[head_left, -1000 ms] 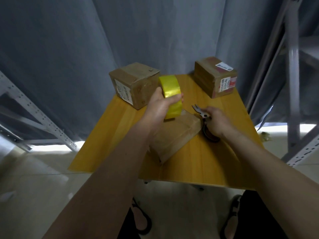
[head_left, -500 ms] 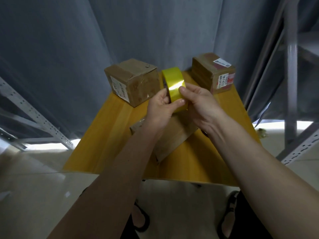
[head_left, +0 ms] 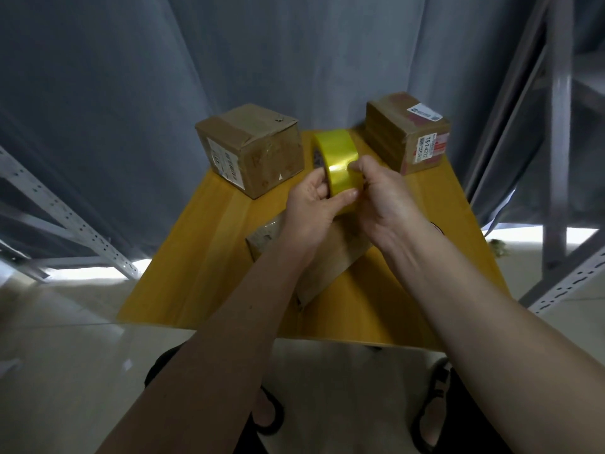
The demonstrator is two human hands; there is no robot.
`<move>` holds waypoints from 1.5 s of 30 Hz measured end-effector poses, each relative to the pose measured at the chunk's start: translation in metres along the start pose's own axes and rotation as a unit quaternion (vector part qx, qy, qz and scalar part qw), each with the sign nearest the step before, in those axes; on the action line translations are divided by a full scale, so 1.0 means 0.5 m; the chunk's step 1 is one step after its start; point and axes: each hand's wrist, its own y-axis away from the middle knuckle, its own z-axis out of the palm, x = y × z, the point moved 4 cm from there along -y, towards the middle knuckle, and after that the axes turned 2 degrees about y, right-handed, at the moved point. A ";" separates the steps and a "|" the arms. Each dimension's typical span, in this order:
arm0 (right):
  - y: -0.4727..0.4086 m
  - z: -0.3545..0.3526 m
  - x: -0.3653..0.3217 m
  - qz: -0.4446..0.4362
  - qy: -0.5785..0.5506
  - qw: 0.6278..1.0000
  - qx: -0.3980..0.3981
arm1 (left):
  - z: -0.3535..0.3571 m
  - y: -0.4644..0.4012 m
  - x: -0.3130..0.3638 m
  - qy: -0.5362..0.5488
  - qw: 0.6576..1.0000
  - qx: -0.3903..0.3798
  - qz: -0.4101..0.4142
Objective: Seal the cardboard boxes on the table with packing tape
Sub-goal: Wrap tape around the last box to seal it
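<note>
- the left hand [head_left: 312,204] holds the roll of yellow tape [head_left: 337,165] up above the middle of the counter [head_left: 203,257]; its fingers are curled round the left side of the roll and its thumb lies across the shiny outer face near the bottom.
- the right hand [head_left: 383,198] is at the right side of the same roll, its fingers [head_left: 355,167] bent and pinching at the tape's outer face; whether a loose end is lifted cannot be told.
- the roll stands on edge in the air, clear of the counter top, its broad yellow band facing the camera.
- a flat cardboard box [head_left: 330,260] lies near the middle of the counter, turned at an angle, mostly hidden beneath both forearms.
- a second cardboard box [head_left: 252,149] stands at the far left corner of the counter, with a white label on its left face.
- a third cardboard box [head_left: 406,129] stands at the far right corner, with a red and white label on its near face and a small white sticker on top.
- a small dark object [head_left: 437,227] peeks out by the right edge of the counter behind the right wrist; too little shows to tell what it is.
- grey curtains [head_left: 131,93] hang behind the counter, with grey metal shelving [head_left: 556,158] on the right.
</note>
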 end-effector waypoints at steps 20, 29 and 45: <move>-0.002 -0.030 -0.108 -0.194 0.410 0.884 -0.116 | -0.030 -0.001 0.099 -0.251 0.952 -0.175 -0.026; 0.020 -0.030 -0.108 -0.075 0.386 0.861 -0.323 | -0.056 -0.008 0.159 -0.289 0.932 -0.206 -0.068; 0.030 -0.011 -0.084 -0.114 0.415 0.877 -0.215 | -0.072 -0.005 0.131 -0.248 0.944 -0.193 -0.094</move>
